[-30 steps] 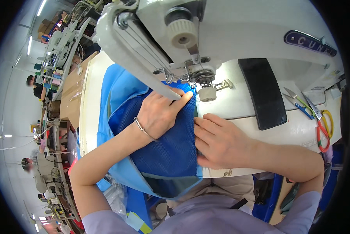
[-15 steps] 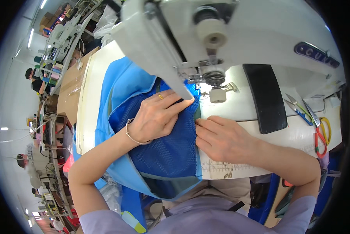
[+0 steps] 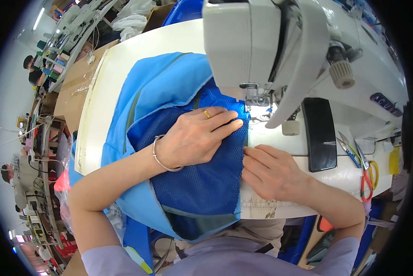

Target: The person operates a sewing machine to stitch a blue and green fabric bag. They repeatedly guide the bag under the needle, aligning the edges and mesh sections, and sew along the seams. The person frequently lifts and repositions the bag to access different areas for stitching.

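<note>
A white worktable (image 3: 169, 39) bears a sewing machine (image 3: 229, 50), with a blue mesh-and-cloth piece (image 3: 206, 184) lying left of its needle end, the long right edge running toward the person's lap. Palm down, the left hand (image 3: 195, 138) spreads on the mesh, nearer the presser foot (image 3: 248, 109); the right hand (image 3: 273, 172), fingers gathered, meets that edge from the right; whether it pinches the cloth cannot be told.

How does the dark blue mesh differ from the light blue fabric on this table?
The dark blue mesh is deeper in colour; the light blue fabric is paler. The mesh has a netted texture, while the light blue fabric looks smoother. The left hand rests on the mesh, not on the light blue fabric. Both lie over the white table.
</note>
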`<state>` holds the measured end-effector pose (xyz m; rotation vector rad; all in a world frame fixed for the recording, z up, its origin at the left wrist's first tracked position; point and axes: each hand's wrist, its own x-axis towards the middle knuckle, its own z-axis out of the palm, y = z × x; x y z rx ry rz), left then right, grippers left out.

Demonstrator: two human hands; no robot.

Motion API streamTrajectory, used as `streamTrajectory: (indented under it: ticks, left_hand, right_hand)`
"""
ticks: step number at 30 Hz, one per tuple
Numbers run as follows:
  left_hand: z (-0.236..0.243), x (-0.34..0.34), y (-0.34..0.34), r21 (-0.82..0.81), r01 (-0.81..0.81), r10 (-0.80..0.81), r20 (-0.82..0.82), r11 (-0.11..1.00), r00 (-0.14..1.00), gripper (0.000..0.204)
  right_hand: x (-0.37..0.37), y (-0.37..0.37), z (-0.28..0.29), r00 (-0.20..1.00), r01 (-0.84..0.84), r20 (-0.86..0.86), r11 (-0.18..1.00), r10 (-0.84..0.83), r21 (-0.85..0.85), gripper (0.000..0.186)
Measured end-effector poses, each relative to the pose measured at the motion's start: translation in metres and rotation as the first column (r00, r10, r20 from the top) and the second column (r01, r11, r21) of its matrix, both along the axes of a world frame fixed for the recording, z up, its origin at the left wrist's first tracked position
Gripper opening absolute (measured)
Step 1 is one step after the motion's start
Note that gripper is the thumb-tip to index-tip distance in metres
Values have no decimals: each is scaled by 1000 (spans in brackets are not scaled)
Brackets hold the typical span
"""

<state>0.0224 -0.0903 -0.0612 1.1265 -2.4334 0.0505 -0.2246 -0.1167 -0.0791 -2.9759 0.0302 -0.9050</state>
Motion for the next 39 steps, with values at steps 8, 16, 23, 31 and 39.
streamTrajectory:
  ticks: [8,16,23,31,39]
  left_hand:
    - [0,0,-12,-32,-23,22,-15,999,1000,43]
    - [-5,1,-14,-6,1,-1,12,1000,1000,43]
    - [-4,0,-19,44,4,-3,-17,999,1000,45]
    - [-1,-3,-16,93,-15,13,20,996,1000,49]
    - [2,-4,-18,84,-44,41,40,996,998,50]
  right_hand:
    - [0,-11,-2,998,66,9,998,-66,19,18]
    - [-2,-9,-7,995,92,20,994,-94,56,18]
    - [-2,-11,-9,989,121,74,989,-127,86,17]
    - [1,-9,-12,983,114,130,983,-133,143,21]
    - [-1,-11,-10,986,107,109,979,-127,172,21]
